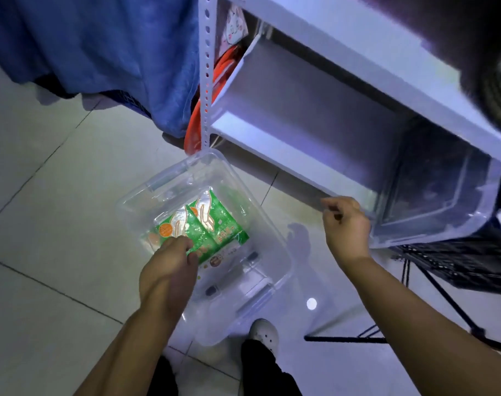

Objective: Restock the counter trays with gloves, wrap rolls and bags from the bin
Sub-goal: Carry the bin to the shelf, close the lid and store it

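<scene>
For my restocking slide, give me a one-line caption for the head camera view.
Left hand grips a green glove pack inside the clear bin on the tiled floor, beside white shelving.

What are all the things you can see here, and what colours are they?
clear bin: one, see-through, on the floor tiles
glove packets: two, green, side by side inside the clear bin
second bin: one, see-through, at right above the crate
shelf rack: one, white, behind the clear bin
cloth: one, blue, upper left
coil: one, orange, behind the rack's post
crate: one, black, far right
shoe: one, white, bottom middle
left hand: in the clear bin, gripping a glove packet
right hand: loosely curled, holding nothing, near the shelf edge
</scene>
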`<move>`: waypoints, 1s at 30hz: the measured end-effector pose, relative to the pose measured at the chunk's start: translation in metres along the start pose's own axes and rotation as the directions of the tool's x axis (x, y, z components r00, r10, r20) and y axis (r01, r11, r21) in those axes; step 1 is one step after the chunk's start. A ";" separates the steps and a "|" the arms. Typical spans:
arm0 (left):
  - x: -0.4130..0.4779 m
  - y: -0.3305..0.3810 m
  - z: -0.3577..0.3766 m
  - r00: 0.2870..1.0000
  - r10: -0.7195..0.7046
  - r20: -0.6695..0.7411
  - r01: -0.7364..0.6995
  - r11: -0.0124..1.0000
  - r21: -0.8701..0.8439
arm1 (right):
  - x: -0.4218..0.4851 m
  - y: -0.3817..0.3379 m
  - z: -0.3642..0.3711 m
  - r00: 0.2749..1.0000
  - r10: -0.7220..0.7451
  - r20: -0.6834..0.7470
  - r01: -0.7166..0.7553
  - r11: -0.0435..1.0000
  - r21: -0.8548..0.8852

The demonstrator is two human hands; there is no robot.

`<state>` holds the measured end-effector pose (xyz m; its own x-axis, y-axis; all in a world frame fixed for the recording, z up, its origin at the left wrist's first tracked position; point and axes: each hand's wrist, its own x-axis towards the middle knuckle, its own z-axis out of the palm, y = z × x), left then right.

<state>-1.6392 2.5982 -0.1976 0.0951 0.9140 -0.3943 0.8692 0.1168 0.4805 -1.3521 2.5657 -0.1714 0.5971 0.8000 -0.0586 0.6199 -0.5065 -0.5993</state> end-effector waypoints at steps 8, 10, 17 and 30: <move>-0.027 0.124 -0.048 0.971 0.239 0.001 -0.239 0.969 0.065 | 0.019 0.008 -0.164 0.863 -0.020 -0.505 -0.101 0.972 -0.211; -0.032 0.136 -0.049 0.965 0.260 0.018 -0.261 0.963 0.072 | 0.035 0.018 -0.173 0.864 0.175 -0.473 -0.290 0.940 -0.182; -0.052 0.125 -0.048 0.952 0.296 0.084 -0.304 0.947 0.108 | 0.074 0.036 -0.159 0.804 0.532 -0.267 -0.512 0.847 0.145; -0.049 0.089 -0.070 0.978 0.186 0.096 -0.186 0.983 -0.009 | -0.067 -0.058 -0.055 0.974 0.223 -0.038 -0.217 0.968 0.129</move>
<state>-1.6002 2.5909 -0.0810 0.3009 0.8782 -0.3717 0.8320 -0.0513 0.5524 -1.3999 2.5239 -0.0884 0.7392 0.6540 -0.1607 0.4048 -0.6221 -0.6702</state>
